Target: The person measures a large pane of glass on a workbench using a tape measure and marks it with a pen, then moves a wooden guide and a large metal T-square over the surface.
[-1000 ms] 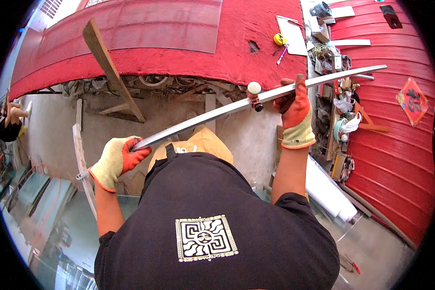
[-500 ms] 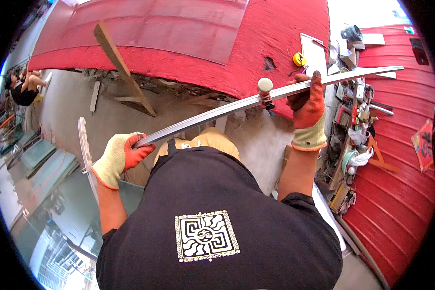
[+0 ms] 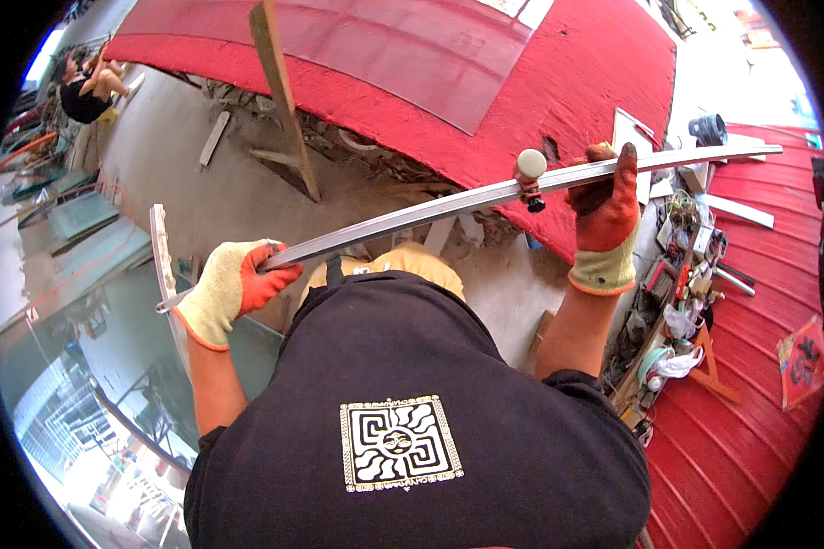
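A long silvery metal bar (image 3: 412, 218) slants up to the right in front of my body, apart from the table. On it sits a round white knob (image 3: 531, 164) with a dark red and black fitting below. My left hand (image 3: 236, 285), in a cream and orange-red glove, is closed around the bar's near part. My right hand (image 3: 604, 215), in a matching glove, grips the bar just right of the knob, one finger pointing up. A thin pale strip (image 3: 160, 247) with an uneven edge stands beside my left wrist; whether it joins the bar I cannot tell.
Ahead is a large red-covered table (image 3: 595, 73) with a clear sheet (image 3: 430, 55) on it. A wooden plank (image 3: 282, 101) leans at its near edge. Glass sheets (image 3: 101, 242) lie at left; a person (image 3: 92, 87) squats beyond. Tools and clutter (image 3: 682, 302) line the right.
The view has turned, so the table and surroundings sit farther right. Both hands keep hold of the bar, which keeps nearly the same slant.
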Tool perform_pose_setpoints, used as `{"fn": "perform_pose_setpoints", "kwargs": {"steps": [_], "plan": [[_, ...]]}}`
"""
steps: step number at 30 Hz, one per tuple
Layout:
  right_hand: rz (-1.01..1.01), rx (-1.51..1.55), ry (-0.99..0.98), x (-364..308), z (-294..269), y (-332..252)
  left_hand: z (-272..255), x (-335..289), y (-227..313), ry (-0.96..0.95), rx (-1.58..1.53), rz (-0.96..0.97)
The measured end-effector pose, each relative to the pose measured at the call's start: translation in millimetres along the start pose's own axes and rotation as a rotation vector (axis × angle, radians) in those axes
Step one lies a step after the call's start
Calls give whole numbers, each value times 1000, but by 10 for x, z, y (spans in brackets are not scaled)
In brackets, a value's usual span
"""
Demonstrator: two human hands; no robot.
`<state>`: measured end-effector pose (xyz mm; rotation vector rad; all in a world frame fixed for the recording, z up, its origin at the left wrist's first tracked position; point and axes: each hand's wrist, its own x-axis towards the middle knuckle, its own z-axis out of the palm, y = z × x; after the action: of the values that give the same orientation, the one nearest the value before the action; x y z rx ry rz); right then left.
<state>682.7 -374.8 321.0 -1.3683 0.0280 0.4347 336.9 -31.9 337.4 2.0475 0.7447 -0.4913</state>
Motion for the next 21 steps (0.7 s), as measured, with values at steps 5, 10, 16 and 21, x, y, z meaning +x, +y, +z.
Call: {"fn": "perform_pose_setpoints", "kwargs": {"steps": [5, 10, 16, 21], "plan": [[-6, -61, -10, 200, 209, 115, -44, 52, -56, 36, 17, 47], [21, -60, -23, 226, 372, 240, -62, 60, -300, 32, -42, 1], [14, -46, 15, -17, 554, 396, -140, 79, -622, 7, -59, -19], [-25, -120, 103, -357, 702, 513, -200, 107, -880, 37, 64, 108]]}}
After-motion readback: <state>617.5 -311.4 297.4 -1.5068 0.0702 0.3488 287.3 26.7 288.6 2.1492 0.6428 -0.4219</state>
